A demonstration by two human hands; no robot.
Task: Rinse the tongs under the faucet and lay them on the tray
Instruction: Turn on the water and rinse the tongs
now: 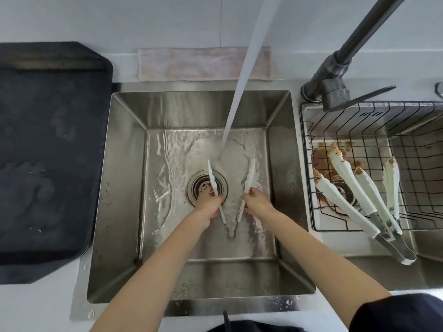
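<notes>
Head view, tongs point(249, 180) spread between left hand point(209, 202), right hand point(257, 202), over sink point(124, 188).

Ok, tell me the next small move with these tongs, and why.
Probably shift the tongs forward so the stream hits the tips. The left hand and right hand hold the arms spread, and the water lands on the sink floor between them, barely wetting either tip.
</notes>
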